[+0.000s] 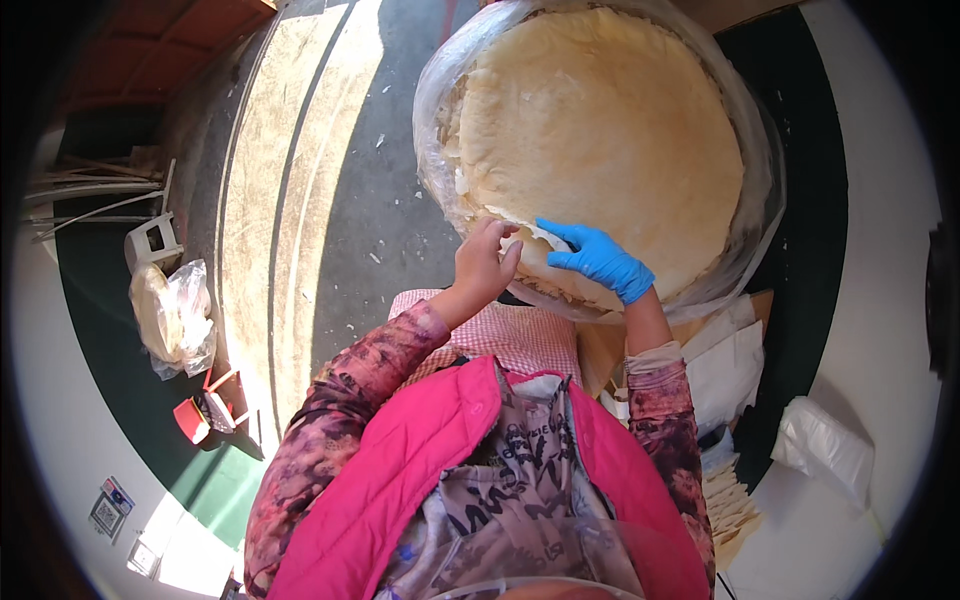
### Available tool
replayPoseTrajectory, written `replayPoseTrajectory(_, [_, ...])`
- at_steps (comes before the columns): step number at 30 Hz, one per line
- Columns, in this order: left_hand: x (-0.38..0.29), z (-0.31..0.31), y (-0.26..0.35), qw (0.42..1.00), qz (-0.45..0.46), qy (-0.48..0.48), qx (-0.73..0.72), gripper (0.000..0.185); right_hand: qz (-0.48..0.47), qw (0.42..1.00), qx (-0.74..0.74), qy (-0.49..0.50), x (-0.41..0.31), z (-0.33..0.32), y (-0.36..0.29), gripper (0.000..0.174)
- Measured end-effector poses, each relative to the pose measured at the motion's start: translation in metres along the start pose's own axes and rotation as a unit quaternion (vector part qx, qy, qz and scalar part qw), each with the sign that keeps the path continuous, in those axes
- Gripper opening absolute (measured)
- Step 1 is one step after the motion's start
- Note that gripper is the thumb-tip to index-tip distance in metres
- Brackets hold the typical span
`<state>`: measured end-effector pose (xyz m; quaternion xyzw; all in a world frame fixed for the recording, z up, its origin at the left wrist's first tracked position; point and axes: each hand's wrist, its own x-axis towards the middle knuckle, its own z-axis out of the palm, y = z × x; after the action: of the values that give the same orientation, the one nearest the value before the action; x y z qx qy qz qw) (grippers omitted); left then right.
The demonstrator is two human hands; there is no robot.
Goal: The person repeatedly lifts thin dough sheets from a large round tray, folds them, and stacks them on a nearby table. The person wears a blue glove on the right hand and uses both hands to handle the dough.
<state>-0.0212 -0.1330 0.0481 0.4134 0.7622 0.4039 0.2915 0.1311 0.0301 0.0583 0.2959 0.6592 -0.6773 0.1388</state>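
Observation:
A large stack of thin, round, pale-tan sheets (600, 142), like flatbread or dried skins, lies in front of me, wrapped around its sides in clear plastic film (435, 142). My left hand (484, 259), bare, is at the near left edge of the stack, its thumb and fingers curled close to a torn, lifted rim. Whether it pinches that rim cannot be told. My right hand (600, 262), in a blue glove, rests on the near edge, with thumb and forefinger spread around a whitish raised flap (551, 238).
White flakes lie on the grey floor (360, 225) at left. Farther left are a white plastic stool (154, 241), a clear bag with round pale items (169, 315) and a red object (192, 420). White sheets (724, 367) and a white plastic bag (825, 446) lie at right.

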Motion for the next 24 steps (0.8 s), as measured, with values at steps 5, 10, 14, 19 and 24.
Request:
replayPoseTrajectory(5, [0.001,0.01,0.0,0.97,0.132,-0.063,0.193,0.023,-0.062,0.988,-0.049,0.135,0.012,0.006,0.015,0.051])
replayPoseTrajectory(10, [0.006,0.027,-0.012,0.942,0.212,-0.077,0.248,0.021,0.058,0.913,-0.339,0.218,0.014,0.013,-0.002,0.031])
replayPoseTrajectory(14, [0.017,0.028,-0.007,0.936,0.144,-0.171,0.271,0.019,0.019,0.916,-0.256,0.307,-0.016,-0.063,-0.044,0.019])
replayPoseTrajectory(19, [0.081,0.03,0.009,0.957,0.062,-0.211,0.192,0.027,0.007,0.905,-0.238,0.353,-0.061,-0.18,-0.11,0.025])
replayPoseTrajectory(24, [0.159,0.026,0.001,0.99,0.073,-0.025,0.117,0.044,-0.001,0.917,-0.138,0.375,-0.102,-0.215,-0.203,0.03])
